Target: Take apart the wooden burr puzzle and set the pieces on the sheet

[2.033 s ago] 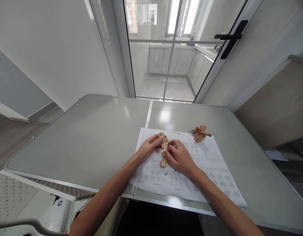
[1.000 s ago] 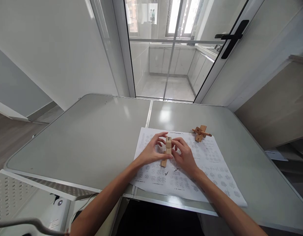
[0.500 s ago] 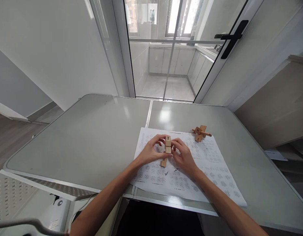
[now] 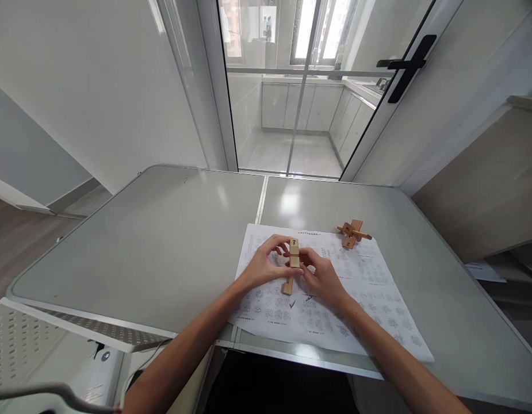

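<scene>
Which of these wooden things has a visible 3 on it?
The pale block between the left hand and right hand. Its far end shows the 3; the darker cluster shows a 2, and the loose piece below has no readable numeral.

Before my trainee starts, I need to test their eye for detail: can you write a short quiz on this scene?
1. Which digit shows on the wooden block that the left hand grips?
2. True or false: the darker wooden cluster lies left of that hand.
3. Which lies on the printed sheet: a) a mug, b) a notched wooden piece, c) scissors?

Key: 1. 3. 2. False; it lies to the right. 3. b.
</scene>
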`<move>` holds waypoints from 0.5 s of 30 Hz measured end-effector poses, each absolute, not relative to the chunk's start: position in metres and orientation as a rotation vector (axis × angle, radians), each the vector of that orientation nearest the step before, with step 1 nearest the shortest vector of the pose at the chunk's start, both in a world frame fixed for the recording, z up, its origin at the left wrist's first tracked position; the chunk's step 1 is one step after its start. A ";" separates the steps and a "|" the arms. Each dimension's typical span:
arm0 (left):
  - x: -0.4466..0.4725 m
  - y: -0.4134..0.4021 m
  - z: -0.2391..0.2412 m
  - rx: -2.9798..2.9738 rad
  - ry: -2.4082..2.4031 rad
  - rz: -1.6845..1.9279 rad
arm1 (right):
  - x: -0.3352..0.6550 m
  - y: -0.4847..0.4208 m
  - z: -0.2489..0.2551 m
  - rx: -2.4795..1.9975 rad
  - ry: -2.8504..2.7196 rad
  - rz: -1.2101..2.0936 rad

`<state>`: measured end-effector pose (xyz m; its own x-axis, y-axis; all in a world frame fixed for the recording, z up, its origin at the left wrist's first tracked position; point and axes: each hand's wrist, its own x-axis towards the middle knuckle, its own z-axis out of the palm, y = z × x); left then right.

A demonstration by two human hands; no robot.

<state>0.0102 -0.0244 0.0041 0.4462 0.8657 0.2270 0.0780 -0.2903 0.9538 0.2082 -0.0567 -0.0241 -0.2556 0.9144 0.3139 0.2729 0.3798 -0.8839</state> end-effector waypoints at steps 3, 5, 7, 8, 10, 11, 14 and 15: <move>0.010 -0.023 0.004 1.722 0.820 0.994 | 0.208 -0.058 -0.026 -1.066 -1.748 0.893; 0.010 -0.023 0.005 1.749 0.821 0.995 | 0.208 -0.059 -0.027 -1.083 -1.764 0.831; 0.011 -0.024 0.007 1.772 0.832 0.997 | 0.208 -0.059 -0.027 -1.094 -1.779 0.767; 0.011 -0.024 0.007 1.784 0.839 1.001 | 0.209 -0.059 -0.027 -1.098 -1.787 0.736; 0.011 -0.025 0.007 1.805 0.853 1.016 | 0.209 -0.059 -0.027 -1.104 -1.800 0.679; 0.012 -0.026 0.006 1.815 0.859 1.026 | 0.209 -0.059 -0.027 -1.105 -1.807 0.657; 0.012 -0.027 0.004 1.835 0.873 1.047 | 0.208 -0.060 -0.027 -1.098 -1.825 0.612; 0.012 -0.027 0.004 1.837 0.875 1.050 | 0.208 -0.060 -0.027 -1.095 -1.827 0.610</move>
